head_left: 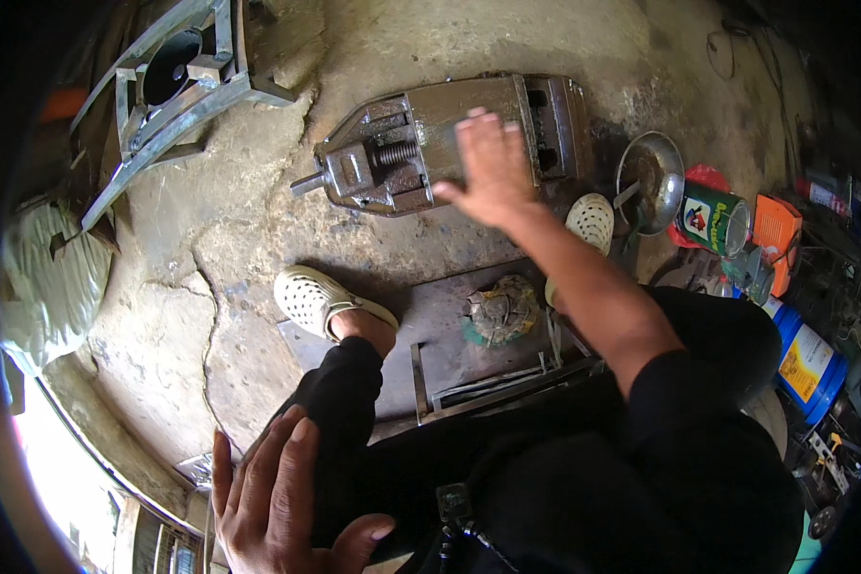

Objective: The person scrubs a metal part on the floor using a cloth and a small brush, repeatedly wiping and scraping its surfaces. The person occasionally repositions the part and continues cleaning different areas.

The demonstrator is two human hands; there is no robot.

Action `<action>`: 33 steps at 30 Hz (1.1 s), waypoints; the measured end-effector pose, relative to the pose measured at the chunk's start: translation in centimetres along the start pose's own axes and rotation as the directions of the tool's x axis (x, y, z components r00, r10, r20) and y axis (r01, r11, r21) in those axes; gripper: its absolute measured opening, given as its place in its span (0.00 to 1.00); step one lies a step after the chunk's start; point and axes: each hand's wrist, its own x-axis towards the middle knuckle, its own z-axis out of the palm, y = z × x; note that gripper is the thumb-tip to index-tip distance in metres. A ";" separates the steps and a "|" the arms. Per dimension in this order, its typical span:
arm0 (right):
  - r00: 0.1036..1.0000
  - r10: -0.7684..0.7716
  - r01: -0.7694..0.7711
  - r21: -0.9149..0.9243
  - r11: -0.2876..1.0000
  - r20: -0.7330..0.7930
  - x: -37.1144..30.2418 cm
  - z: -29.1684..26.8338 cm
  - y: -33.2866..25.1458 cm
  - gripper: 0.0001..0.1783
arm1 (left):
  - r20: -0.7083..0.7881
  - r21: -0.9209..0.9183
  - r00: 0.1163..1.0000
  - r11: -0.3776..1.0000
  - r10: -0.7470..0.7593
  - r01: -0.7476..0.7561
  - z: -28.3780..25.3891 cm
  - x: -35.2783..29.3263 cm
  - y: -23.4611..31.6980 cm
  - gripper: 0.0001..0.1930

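Note:
A brown machine vise (450,105) lies on the floor ahead of me, its surface wet-looking. Its thick screw (395,154) and screw block are at the left end. My right hand (496,170) reaches over the vise's broad flat top with fingers stretched out, slightly blurred, and nothing is in its grip. Whether the palm presses on the metal or hovers just above it, I cannot tell. Over my left leg, low in the view, my left hand (282,507) is spread open and holds nothing.
A metal bowl (668,161) with a tool in it stands right of the vise, beside a green can (706,215), an orange case (777,239) and a blue bucket (813,368). A crumpled grey-green wad (503,311) lies by my feet. A welded steel frame (177,120) stands at far left.

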 end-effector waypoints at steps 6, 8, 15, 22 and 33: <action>0.995 -0.055 0.038 0.201 0.979 0.078 -0.8 0.1 -2.2 0.64 | 0.075 0.015 0.993 0.995 0.095 -0.096 0.3 0.1 0.3 0.42; 0.982 -0.080 0.076 0.026 0.997 0.173 -1.4 -0.1 -1.3 0.62 | 0.009 -0.046 1.000 0.999 -0.025 0.026 0.3 0.4 0.2 0.42; 0.994 -0.075 0.050 0.260 0.964 0.084 -2.9 -0.1 -3.0 0.61 | 0.044 -0.033 0.999 0.999 0.024 -0.022 0.3 0.2 0.4 0.41; 0.970 0.226 -0.204 0.196 0.959 -0.094 -2.8 1.7 -0.9 0.59 | 0.071 0.027 0.997 0.999 -0.022 0.020 0.6 -0.2 -0.2 0.44; 0.985 -0.127 0.144 0.153 0.978 -0.118 -4.2 2.8 2.8 0.53 | 0.026 0.043 1.000 0.999 0.004 -0.005 0.3 0.2 0.3 0.43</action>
